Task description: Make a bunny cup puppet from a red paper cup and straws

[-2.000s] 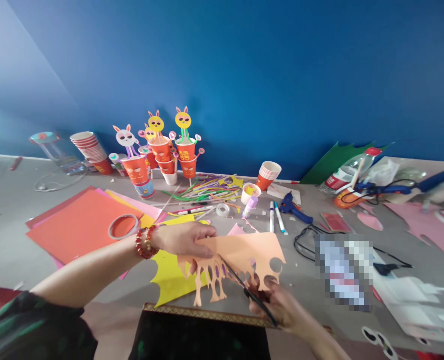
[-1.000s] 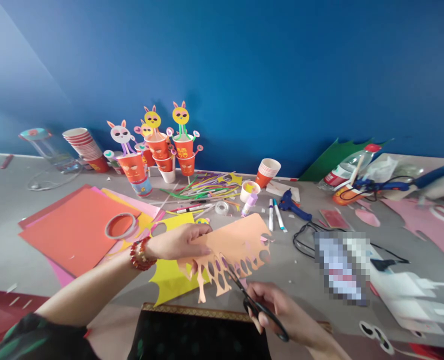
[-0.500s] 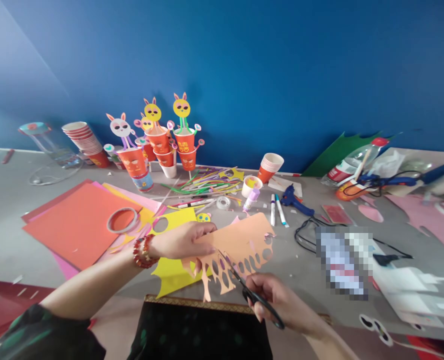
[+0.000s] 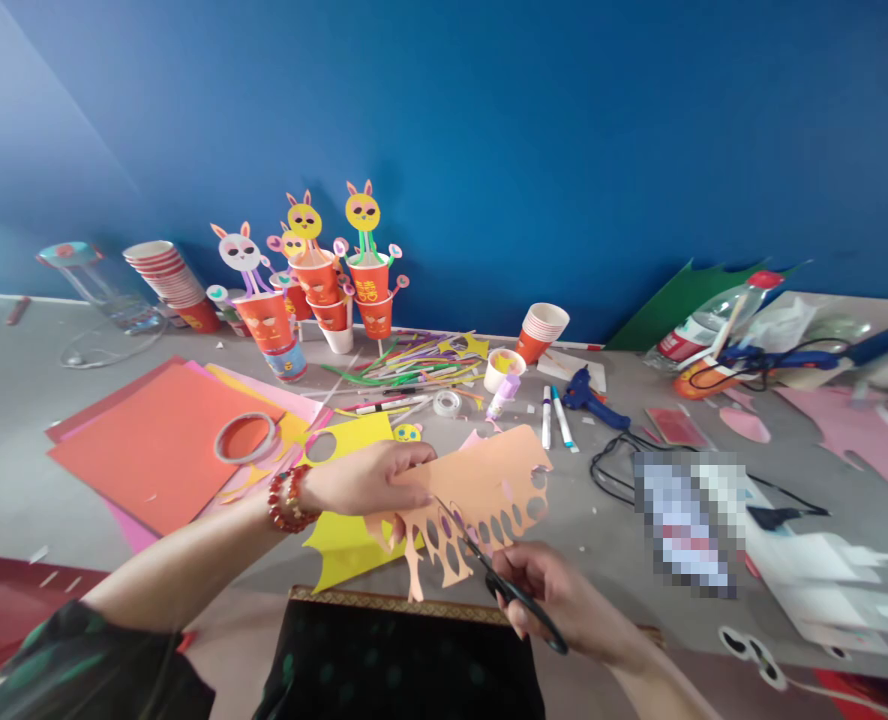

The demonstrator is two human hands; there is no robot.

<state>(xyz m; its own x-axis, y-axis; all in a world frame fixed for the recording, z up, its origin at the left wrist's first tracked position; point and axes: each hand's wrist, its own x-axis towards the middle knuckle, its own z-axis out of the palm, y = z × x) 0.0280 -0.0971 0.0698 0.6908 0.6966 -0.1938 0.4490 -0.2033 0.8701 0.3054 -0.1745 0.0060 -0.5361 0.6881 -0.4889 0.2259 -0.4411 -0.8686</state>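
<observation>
A sheet of light orange paper (image 4: 489, 470) is pinched at its left end by my left hand (image 4: 384, 480), thumb on top. Oval holes and ragged strips run along its lower edge. My right hand (image 4: 538, 590) grips black-handled scissors (image 4: 515, 592), whose blades reach up-left into the sheet close to my left fingertips. Under the orange paper lies a yellow sheet (image 4: 346, 550) with cut-out edges. A small yellow animal face (image 4: 407, 433) rests just beyond my left hand.
Red paper sheets (image 4: 144, 440) with a tape roll (image 4: 244, 438) lie left. Decorated paper-cup figures (image 4: 270, 325) stand behind, beside colourful pipe cleaners (image 4: 414, 365). A glue stick (image 4: 502, 398), markers (image 4: 546, 418) and a blue glue gun (image 4: 594, 400) lie farther right, near a bottle (image 4: 714, 320).
Almost nothing differs; the view has shifted very slightly. Both hands keep their hold on the orange paper and the scissors, nearly in the same place.
</observation>
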